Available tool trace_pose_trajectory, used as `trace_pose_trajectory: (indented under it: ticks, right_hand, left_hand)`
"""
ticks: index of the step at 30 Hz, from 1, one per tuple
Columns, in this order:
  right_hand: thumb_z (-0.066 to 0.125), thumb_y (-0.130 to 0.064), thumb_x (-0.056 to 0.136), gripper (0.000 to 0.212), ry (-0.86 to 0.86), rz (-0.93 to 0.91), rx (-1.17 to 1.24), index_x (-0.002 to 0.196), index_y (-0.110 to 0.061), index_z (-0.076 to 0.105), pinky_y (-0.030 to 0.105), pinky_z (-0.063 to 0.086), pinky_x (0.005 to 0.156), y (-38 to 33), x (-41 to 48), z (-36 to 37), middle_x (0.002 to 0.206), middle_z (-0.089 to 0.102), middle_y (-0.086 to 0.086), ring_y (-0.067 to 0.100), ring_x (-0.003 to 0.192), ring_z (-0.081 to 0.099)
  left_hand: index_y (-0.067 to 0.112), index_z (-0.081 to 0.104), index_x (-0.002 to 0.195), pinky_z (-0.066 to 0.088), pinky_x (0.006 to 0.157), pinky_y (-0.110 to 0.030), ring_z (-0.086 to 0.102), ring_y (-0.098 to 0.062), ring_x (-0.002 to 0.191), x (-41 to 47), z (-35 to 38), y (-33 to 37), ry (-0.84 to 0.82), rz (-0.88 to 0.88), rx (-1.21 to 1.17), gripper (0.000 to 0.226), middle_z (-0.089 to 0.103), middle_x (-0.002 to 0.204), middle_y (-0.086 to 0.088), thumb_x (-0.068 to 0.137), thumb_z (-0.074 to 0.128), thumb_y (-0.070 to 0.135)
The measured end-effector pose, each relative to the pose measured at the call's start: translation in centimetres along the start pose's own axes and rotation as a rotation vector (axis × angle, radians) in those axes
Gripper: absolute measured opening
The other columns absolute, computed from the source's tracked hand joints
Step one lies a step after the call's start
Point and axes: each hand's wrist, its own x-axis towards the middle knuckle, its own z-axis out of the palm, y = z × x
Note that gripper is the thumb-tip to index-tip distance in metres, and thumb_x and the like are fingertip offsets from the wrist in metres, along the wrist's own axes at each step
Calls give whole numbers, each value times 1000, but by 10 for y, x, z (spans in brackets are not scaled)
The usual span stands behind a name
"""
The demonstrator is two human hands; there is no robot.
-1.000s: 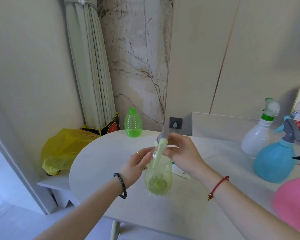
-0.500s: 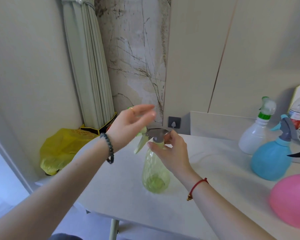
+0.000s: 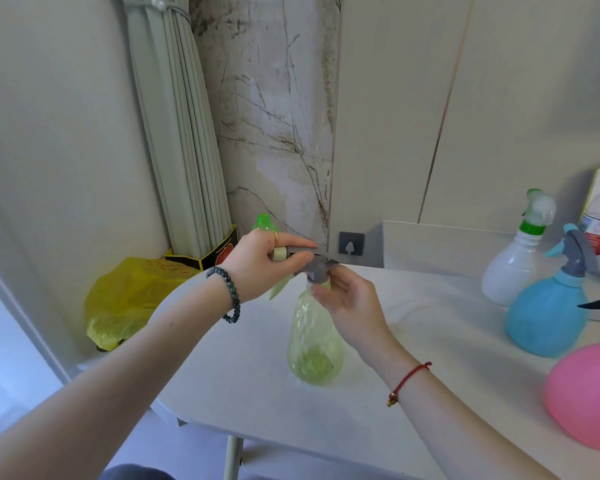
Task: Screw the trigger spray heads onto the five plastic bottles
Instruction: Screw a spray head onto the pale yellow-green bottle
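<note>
A clear yellow-green bottle [image 3: 314, 344] stands upright on the white table [image 3: 413, 386] in the middle of the head view. A grey trigger spray head [image 3: 317, 266] with a pale green nozzle and lever sits on its neck. My left hand [image 3: 264, 263] grips the head's barrel from the left. My right hand [image 3: 347, 301] pinches the collar at the bottle's neck. A white bottle [image 3: 511, 268], a blue bottle [image 3: 548, 317] and a pink bottle [image 3: 587, 396] stand at the right; the white and blue carry spray heads. A green bottle [image 3: 262, 223] without a head peeks out behind my left hand.
A yellow plastic bag [image 3: 132, 299] lies on a low ledge left of the table. A folded screen [image 3: 184, 133] leans in the corner. A wall hook [image 3: 350, 243] sits behind the bottle. A printed bottle and a black object stand at the right edge.
My left hand came back down from the air and took hold of the spray head's barrel. The right hand slid to the collar. The head now points left on the upright bottle.
</note>
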Motion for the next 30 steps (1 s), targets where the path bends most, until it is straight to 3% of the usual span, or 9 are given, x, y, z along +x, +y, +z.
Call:
trace_pose_trajectory:
  ticks: [4,7,11,15,19,22,24,27,30]
  right_hand:
    - [72,1,69,32,64,3,11,78,-28,63,4,45,69,2,4,-1,80,68,-16,-8,75,64]
    - [79,-4,64,35,120,12,-47,77,-29,56,5,44,66,3,6,3,76,64,-14,-7,68,59]
    - [80,-13,64,36,139,52,-105,89,-23,54,26,48,80,3,5,9,88,64,-4,17,88,61]
    - [66,-9,80,24,-31,21,40,98,-23,58,18,46,89,2,-3,-2,98,66,-12,3,101,61]
    - [70,1,73,39,18,25,8,90,-31,56,14,47,78,1,3,-6,89,65,-9,-3,80,61]
    - [79,-6,65,40,78,53,-83,85,-30,54,10,44,71,0,7,1,77,58,-13,-9,66,53]
    - [79,-11,65,38,53,70,-96,90,-25,55,10,43,75,1,7,0,81,58,-12,-6,74,55]
    - [72,-8,74,29,-84,65,-31,94,-23,56,5,42,85,1,4,-5,95,62,-14,-5,94,58]
    - [66,3,77,32,-94,48,6,95,-22,57,16,46,88,2,5,-10,97,65,-7,6,96,62]
  left_hand:
    - [48,61,85,44,51,-26,49,-14,54,5,-2,3,-46,-7,41,15,70,70,-1,80,58,34]
    - [48,62,85,37,44,-13,44,-5,46,7,-3,7,-69,-2,66,15,66,66,10,81,57,34]
    - [50,59,82,40,46,-16,47,-10,51,6,-4,8,-79,11,86,17,66,69,13,81,57,34]
    - [48,60,84,40,48,-12,47,-4,50,7,-4,7,-75,12,81,16,65,68,12,81,57,32]
    - [51,58,79,35,43,-8,44,-3,47,7,-5,8,-74,21,83,20,59,60,18,81,58,31]
    - [49,59,83,40,50,-17,50,-10,56,7,-4,7,-85,15,87,17,62,66,14,81,57,32]
    - [50,58,82,40,50,-14,51,-9,57,7,-4,7,-87,21,90,17,62,67,14,81,57,32]
    - [44,61,86,33,45,-2,52,7,50,7,-5,9,-87,31,65,16,59,64,20,82,58,29]
    - [42,62,86,31,41,-3,47,5,43,7,-4,8,-75,33,58,15,56,59,21,81,58,28]
